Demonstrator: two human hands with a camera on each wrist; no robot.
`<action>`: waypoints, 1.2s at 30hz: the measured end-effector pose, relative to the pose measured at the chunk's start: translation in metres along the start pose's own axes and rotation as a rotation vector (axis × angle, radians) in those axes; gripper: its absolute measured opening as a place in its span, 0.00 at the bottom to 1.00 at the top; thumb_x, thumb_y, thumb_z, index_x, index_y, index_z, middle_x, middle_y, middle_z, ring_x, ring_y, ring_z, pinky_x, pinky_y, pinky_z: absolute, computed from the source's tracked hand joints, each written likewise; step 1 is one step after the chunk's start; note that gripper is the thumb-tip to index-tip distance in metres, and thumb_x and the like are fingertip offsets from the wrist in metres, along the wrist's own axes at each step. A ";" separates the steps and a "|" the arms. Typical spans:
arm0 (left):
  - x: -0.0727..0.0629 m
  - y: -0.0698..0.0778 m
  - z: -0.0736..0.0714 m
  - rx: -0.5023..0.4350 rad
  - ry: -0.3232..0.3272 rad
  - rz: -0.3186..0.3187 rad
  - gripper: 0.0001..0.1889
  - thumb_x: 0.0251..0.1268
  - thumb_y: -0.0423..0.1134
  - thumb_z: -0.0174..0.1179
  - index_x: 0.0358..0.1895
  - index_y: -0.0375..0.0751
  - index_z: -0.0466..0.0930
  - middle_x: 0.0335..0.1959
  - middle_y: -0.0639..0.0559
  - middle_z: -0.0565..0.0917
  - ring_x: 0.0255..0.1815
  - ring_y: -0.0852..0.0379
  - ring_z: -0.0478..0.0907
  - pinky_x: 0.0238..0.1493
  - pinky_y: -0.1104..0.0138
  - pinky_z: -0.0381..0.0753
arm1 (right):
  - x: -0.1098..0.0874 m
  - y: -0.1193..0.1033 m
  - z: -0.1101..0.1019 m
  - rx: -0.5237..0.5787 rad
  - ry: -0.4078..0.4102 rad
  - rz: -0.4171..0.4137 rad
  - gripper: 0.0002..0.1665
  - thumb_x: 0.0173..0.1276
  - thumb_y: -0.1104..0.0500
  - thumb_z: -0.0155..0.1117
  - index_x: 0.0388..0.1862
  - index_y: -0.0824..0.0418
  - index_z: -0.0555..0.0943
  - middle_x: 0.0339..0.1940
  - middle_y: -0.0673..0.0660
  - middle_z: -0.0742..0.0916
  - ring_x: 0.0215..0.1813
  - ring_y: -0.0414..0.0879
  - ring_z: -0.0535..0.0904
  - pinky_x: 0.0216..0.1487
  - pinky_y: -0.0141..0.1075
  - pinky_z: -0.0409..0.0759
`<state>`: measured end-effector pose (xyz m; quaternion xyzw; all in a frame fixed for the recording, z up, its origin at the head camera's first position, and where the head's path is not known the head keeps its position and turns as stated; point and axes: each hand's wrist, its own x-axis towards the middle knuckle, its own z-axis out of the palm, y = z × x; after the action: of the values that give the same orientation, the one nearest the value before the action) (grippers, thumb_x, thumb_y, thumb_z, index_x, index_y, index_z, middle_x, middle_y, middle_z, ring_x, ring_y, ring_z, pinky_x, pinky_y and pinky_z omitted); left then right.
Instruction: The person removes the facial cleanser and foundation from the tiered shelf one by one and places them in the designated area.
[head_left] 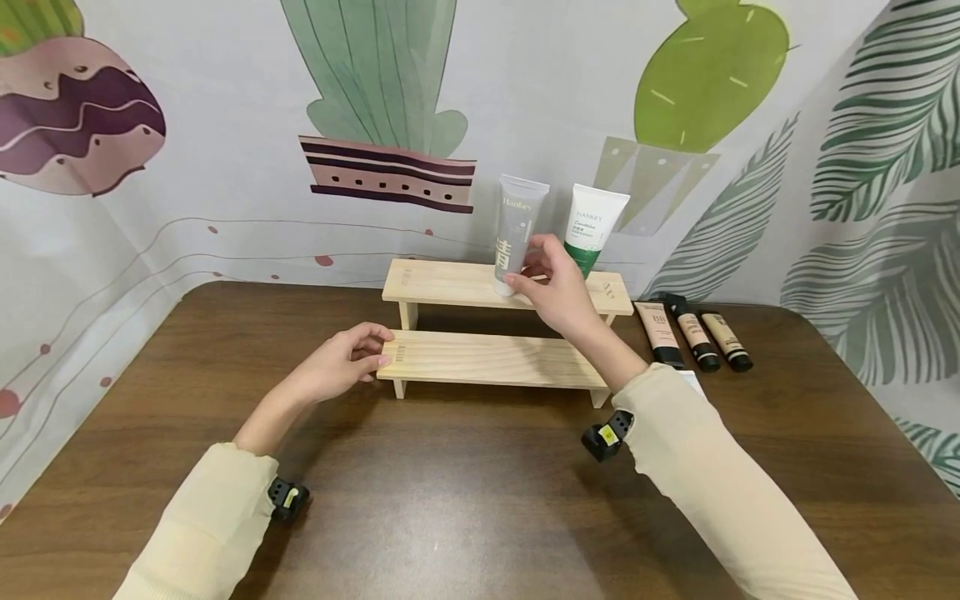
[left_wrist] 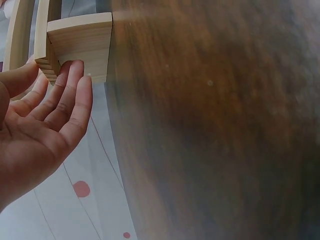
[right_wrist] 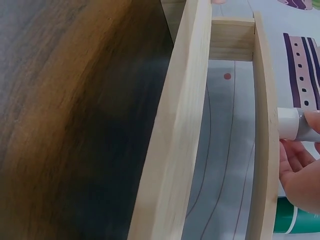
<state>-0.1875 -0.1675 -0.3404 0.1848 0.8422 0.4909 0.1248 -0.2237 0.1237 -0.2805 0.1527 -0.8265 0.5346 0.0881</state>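
A grey squeeze tube (head_left: 517, 229) with a white cap stands at the middle of the upper board of a two-step wooden display rack (head_left: 450, 358). My right hand (head_left: 558, 287) pinches this tube low down, near the cap, which meets the board in the right wrist view. Just right of it, a white and green tube (head_left: 592, 218) stands on the same board, partly hidden by the hand. At the rack's left end, my left hand (head_left: 341, 362) holds the lower board, thumb on top and fingers underneath, as the left wrist view shows (left_wrist: 47, 110).
On the brown table (head_left: 435, 492), right of the rack, lie a BB cream tube (head_left: 660, 332) and two beige tubes with black caps (head_left: 696, 337). A pale item (head_left: 692, 382) shows partly behind the right sleeve. A cactus-print cloth (head_left: 247, 167) hangs along the back.
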 end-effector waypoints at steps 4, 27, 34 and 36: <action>0.000 0.000 0.000 0.003 0.000 0.005 0.15 0.65 0.26 0.51 0.53 0.26 0.65 0.42 0.36 0.75 0.39 0.50 0.75 0.38 0.59 0.78 | -0.003 -0.001 -0.002 0.018 -0.002 0.002 0.24 0.59 0.68 0.63 0.53 0.67 0.66 0.42 0.66 0.81 0.43 0.54 0.76 0.44 0.39 0.74; -0.001 0.000 0.000 0.004 0.000 0.006 0.15 0.65 0.27 0.51 0.53 0.27 0.65 0.42 0.36 0.76 0.39 0.50 0.75 0.37 0.59 0.78 | -0.032 -0.002 -0.026 -0.039 -0.152 0.034 0.23 0.57 0.66 0.66 0.49 0.66 0.69 0.39 0.62 0.81 0.40 0.49 0.77 0.42 0.38 0.75; -0.001 0.001 0.000 0.003 0.004 0.005 0.15 0.64 0.26 0.51 0.53 0.26 0.65 0.42 0.36 0.75 0.38 0.51 0.75 0.37 0.60 0.78 | -0.045 -0.001 -0.038 0.002 -0.191 0.025 0.21 0.56 0.70 0.66 0.47 0.69 0.70 0.38 0.63 0.80 0.39 0.50 0.78 0.40 0.35 0.78; -0.001 0.001 0.001 0.001 0.006 0.007 0.15 0.64 0.26 0.51 0.53 0.26 0.65 0.41 0.36 0.75 0.38 0.51 0.75 0.36 0.60 0.78 | -0.049 0.001 -0.042 0.014 -0.195 0.019 0.20 0.55 0.71 0.65 0.46 0.69 0.70 0.37 0.63 0.80 0.38 0.49 0.78 0.40 0.34 0.78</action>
<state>-0.1863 -0.1669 -0.3396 0.1863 0.8422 0.4913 0.1204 -0.1788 0.1701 -0.2789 0.1966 -0.8289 0.5237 0.0010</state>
